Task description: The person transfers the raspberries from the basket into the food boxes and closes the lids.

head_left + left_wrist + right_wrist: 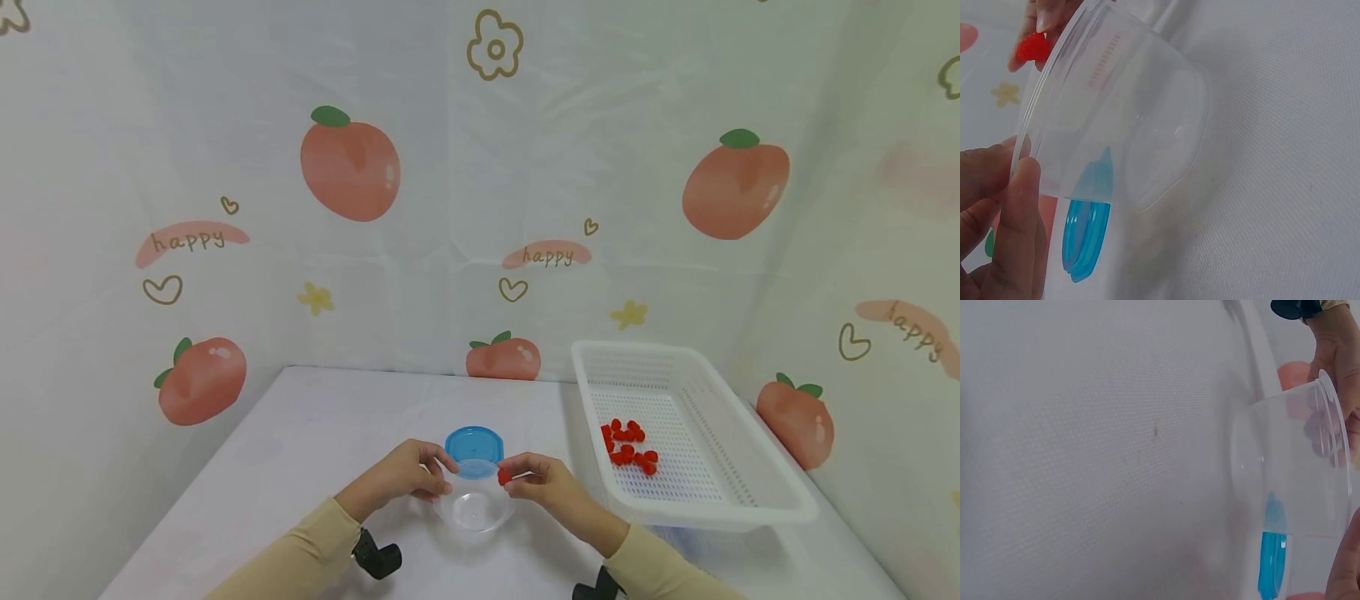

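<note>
A clear plastic bowl [474,515] stands on the white table before me. My left hand [408,477] pinches its rim at the left; the left wrist view shows the thumb and fingers on either side of the edge. My right hand [551,493] holds a red, bumpy raspberry [504,477] between thumb and fingertips, at the bowl's right rim. In the left wrist view this raspberry [1034,47] shows just past the rim. Right behind the bowl lies a blue lid [474,442], partly seen through the clear wall.
A white perforated plastic basket [757,454] stands at the right of the table. Several more raspberries [628,450] lie in its left part. A white curtain [442,167] printed with fruit hangs behind the table.
</note>
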The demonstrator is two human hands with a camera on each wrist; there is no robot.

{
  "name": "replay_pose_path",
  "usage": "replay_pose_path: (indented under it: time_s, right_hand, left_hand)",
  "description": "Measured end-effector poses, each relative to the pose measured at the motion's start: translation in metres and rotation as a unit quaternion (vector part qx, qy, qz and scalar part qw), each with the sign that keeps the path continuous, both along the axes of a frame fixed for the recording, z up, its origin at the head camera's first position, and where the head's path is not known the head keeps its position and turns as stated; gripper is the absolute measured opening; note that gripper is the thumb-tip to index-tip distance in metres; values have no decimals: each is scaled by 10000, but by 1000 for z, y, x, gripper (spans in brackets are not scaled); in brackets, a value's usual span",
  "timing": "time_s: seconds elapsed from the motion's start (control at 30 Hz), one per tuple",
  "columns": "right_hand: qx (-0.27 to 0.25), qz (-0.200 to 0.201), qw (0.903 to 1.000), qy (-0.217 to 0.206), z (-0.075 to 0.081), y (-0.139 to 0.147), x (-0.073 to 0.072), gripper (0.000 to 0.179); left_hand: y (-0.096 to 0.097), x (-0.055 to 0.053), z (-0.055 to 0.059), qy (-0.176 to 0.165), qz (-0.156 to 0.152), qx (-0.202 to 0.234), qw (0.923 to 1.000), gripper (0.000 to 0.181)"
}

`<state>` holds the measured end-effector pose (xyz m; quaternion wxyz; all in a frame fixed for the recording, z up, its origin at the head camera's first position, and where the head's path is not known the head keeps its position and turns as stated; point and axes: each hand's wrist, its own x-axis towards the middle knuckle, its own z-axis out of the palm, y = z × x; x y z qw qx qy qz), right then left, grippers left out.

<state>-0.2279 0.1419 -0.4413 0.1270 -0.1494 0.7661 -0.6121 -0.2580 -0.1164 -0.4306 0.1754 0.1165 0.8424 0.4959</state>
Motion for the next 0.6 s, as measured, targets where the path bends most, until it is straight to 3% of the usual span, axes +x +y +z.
replay_pose_path:
  time_s: [0.6]
  right_hand:
    - [-93, 211, 9997, -110, -2, 1, -3, 38]
  left_hand:
    - [0, -1, -2, -20, 36, 8, 10000, 22]
